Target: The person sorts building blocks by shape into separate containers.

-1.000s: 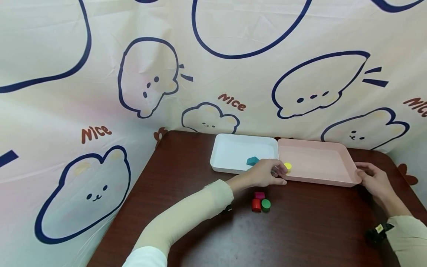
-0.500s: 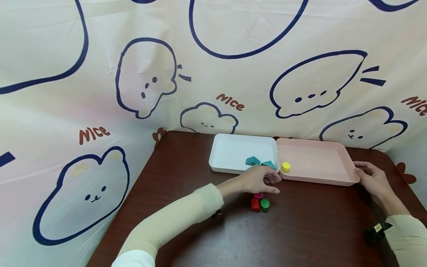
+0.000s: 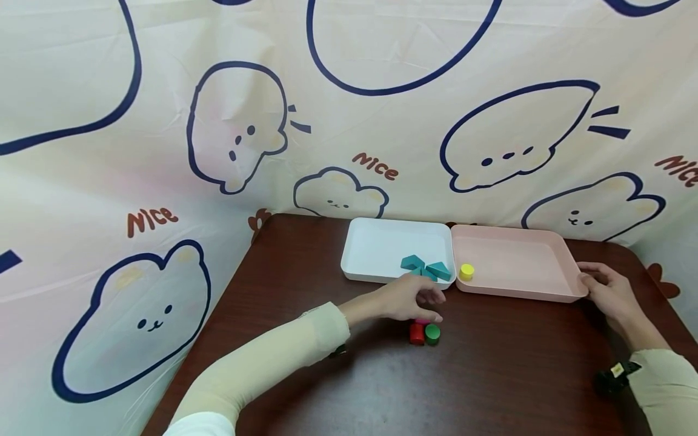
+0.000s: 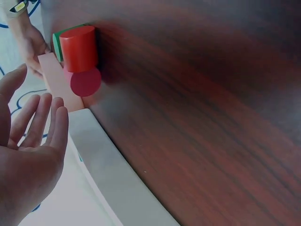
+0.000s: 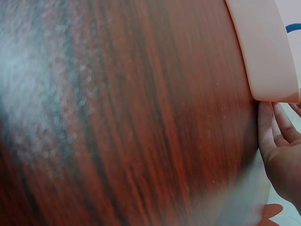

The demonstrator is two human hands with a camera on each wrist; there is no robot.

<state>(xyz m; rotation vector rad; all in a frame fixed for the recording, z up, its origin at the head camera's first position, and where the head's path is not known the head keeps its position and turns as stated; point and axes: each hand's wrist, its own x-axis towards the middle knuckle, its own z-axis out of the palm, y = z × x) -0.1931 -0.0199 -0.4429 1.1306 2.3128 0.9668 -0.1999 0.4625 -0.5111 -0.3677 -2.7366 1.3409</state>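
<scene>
My left hand (image 3: 406, 298) hovers above the table just in front of the white tray (image 3: 376, 233), fingers loosely spread and nothing between them. Beneath its fingertips stand a red cylinder block (image 3: 417, 333), a green cylinder block (image 3: 432, 333) and a magenta block (image 4: 85, 83), the last mostly covered by the hand in the head view. Several teal blocks (image 3: 438, 270) lie in the white tray's near right corner. A yellow cylinder block (image 3: 466, 272) sits in the near left corner of the pink tray (image 3: 523, 257). My right hand (image 3: 615, 297) holds that tray's right end by thumb and fingers.
Both trays stand side by side, touching, near the back of the dark wooden table (image 3: 491, 375). A pale printed cloth (image 3: 414, 133) hangs behind and at the left. A small black device (image 3: 613, 378) is strapped at the right wrist.
The left hand has drawn back to the left and nearer, from the yellow block to above the coloured blocks, uncovering more teal blocks. The right hand has stayed at the pink tray.
</scene>
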